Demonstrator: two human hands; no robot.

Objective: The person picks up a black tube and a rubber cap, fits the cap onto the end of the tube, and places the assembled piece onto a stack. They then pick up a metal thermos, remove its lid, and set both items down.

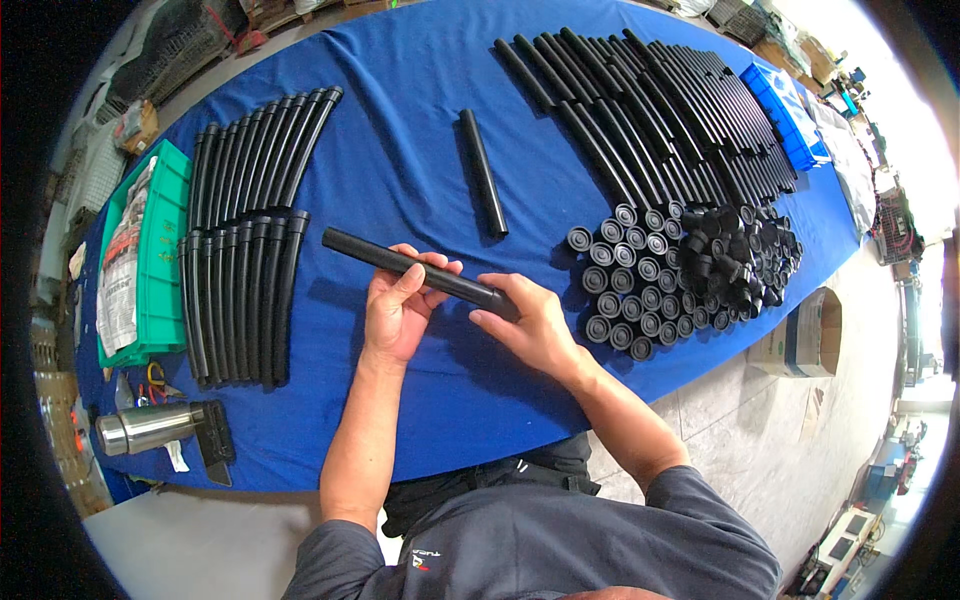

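Between my two hands I hold a black tube (pixel 352 246) above the blue cloth, tilted down to the right. My left hand (pixel 396 310) grips it near the middle, thumb on top. Around its right end my right hand (pixel 530 322) is closed, and the palm hides that end. Another black tube (pixel 484 172) lies alone on the cloth beyond my hands. To the right sit round black end caps (pixel 622 281), several standing in rows, others heaped in a loose pile (pixel 728 250).
Capped black tubes (pixel 238 300) lie in two rows at left, beside a green crate (pixel 160 262) holding printed paper. A steel flask (pixel 150 428) lies near the front left edge. Many plain tubes (pixel 640 110) fill the far right, near a blue crate (pixel 782 118). A cardboard box (pixel 800 335) stands beyond the right edge.
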